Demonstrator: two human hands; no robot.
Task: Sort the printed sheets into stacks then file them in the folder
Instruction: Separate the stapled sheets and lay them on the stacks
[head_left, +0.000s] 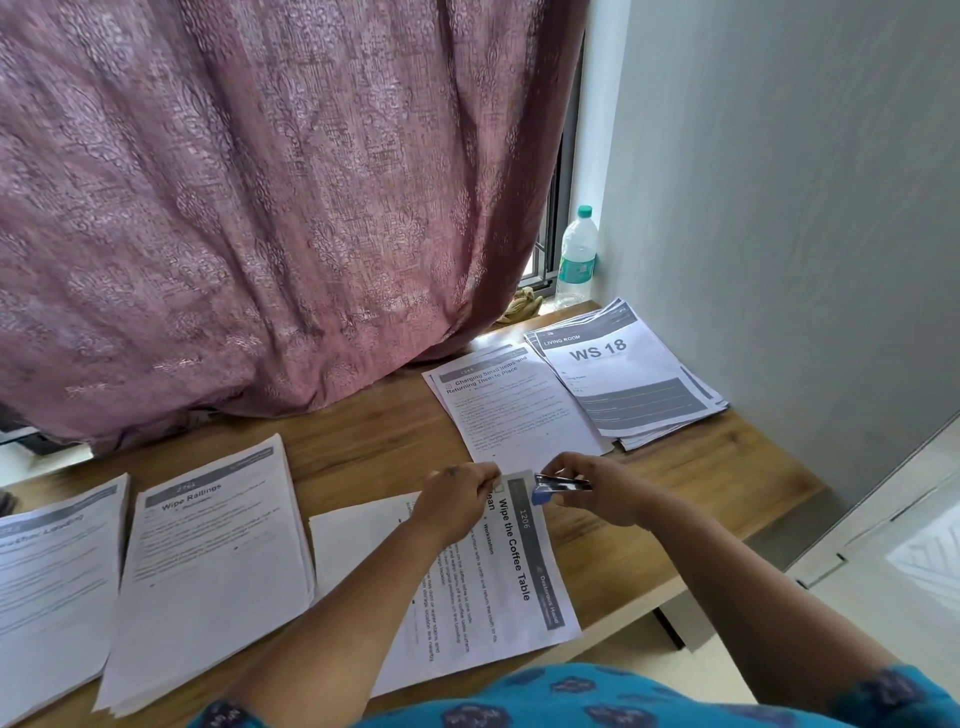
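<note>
Several stacks of printed sheets lie on the wooden table (363, 441). In front of me is a stack titled "Wipe the Coffee Table" (498, 566), turned sideways. My left hand (457, 499) pinches its far top corner. My right hand (597, 493) grips a small blue and silver stapler (558, 488) at that same corner. To the left lie the "Wipe Railings" stack (208, 561) and another stack (52, 566) at the table's left edge. Farther right are the "Charging Small Items" stack (519, 410) and the "WS 18" stack (628, 374). No folder is visible.
A pink patterned curtain (260, 208) hangs behind the table and drapes onto its far edge. A plastic water bottle (576, 260) stands on the window sill by the grey wall (779, 208). The table's right edge drops to a light floor (883, 545).
</note>
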